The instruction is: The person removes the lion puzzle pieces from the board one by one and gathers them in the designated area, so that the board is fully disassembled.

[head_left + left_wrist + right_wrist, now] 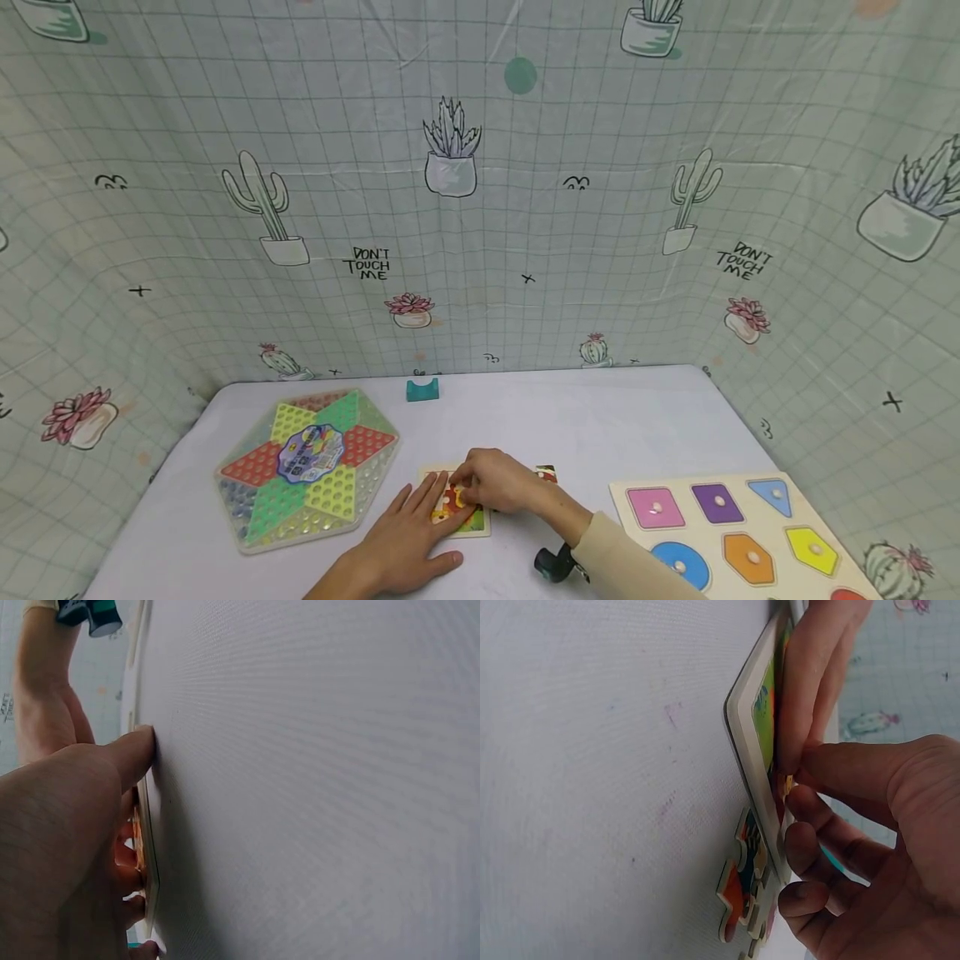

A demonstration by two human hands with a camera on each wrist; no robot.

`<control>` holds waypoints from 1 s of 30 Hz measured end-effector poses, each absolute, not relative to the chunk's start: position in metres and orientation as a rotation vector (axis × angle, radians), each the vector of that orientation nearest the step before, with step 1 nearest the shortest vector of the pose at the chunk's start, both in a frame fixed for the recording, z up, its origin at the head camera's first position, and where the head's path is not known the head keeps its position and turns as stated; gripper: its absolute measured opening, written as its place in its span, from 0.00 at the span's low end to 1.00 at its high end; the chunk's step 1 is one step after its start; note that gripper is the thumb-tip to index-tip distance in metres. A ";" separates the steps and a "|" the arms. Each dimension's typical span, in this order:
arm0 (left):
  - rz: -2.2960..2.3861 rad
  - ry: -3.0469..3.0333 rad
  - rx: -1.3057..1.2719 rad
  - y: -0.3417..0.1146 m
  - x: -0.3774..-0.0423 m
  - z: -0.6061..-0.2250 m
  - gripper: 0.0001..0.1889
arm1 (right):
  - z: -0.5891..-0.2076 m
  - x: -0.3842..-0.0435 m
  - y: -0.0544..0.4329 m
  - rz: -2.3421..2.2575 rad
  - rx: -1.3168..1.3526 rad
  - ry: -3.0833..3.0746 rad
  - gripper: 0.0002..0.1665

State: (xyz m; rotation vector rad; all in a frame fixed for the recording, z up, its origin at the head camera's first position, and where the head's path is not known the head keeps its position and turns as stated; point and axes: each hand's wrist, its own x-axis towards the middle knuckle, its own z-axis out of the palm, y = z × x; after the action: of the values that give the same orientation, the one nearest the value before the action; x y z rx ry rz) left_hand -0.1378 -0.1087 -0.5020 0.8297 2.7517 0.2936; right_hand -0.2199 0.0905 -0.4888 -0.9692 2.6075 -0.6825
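A small jigsaw puzzle board (477,525) with a pale frame and a red, yellow and green picture lies on the white table. My left hand (412,533) rests on it, palm down with the fingers spread, covering much of its left side. My right hand (498,482) reaches in from the right, and its thumb and fingertips pinch a puzzle piece (789,782) at the picture, right beside a left-hand finger. Most of that piece is hidden by the fingers. Several loose puzzle pieces (733,896) lie beside the board's edge, mostly behind my right hand in the head view.
To the left lies a hexagonal board (262,462) with a coloured star pattern. A wooden board (705,521) with knobbed coloured shapes sits at the right, near my right forearm. Farther back is a small teal block (422,392). Patterned cloth (480,233) surrounds the table.
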 end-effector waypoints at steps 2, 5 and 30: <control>0.291 2.746 0.824 -0.109 -0.138 -0.502 0.33 | -0.488 -0.219 0.090 -0.682 -0.962 2.605 0.14; 0.293 2.741 0.820 -0.109 -0.138 -0.502 0.34 | -0.487 -0.218 0.090 -0.685 -0.961 2.603 0.14; 0.323 2.739 0.861 -0.110 -0.137 -0.502 0.34 | -0.486 -0.218 0.091 -0.701 -0.954 2.623 0.12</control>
State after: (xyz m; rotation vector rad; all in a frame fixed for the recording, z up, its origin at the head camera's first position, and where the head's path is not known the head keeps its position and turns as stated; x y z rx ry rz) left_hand -0.1369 -0.1100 -0.5015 0.8613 2.7389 0.3227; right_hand -0.2179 0.0906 -0.4861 -0.9539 2.6232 -0.7010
